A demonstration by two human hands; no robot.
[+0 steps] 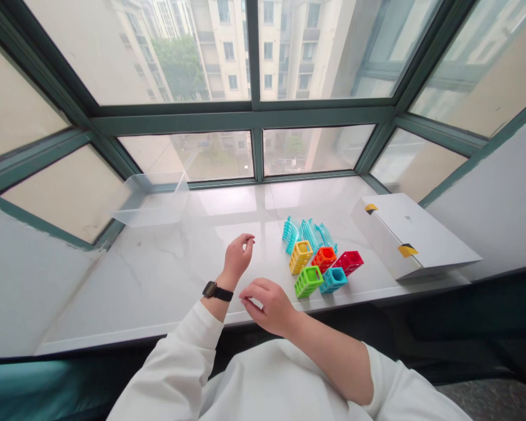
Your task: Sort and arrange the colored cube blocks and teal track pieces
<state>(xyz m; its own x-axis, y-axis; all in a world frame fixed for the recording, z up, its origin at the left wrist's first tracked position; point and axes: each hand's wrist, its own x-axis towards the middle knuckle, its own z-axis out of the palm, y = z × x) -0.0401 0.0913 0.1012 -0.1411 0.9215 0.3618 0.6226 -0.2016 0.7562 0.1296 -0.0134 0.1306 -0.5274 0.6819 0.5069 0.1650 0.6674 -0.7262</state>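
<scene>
My left hand (239,255) is raised over the white counter, its fingers curled and pressed together against the thumb, with nothing visible in them. A black watch (217,290) circles the left wrist. Closer to me, my right hand (267,304) has thumb and fingertips pinched beside the watch strap, with no object showing between them. Right of both hands stand hollow plastic blocks with holes: yellow (301,257), orange (324,259), green (308,282) and blue (333,280). A red block (349,262) stands at their right. Behind them lie translucent turquoise track-like pieces (309,234), some curved.
A clear plastic box (153,213) sits at the counter's back left. On the right rests a white box (421,234) with yellow-and-black tape on its edge. Green-framed windows (245,123) border the white counter (158,280); its front edge is just before my body.
</scene>
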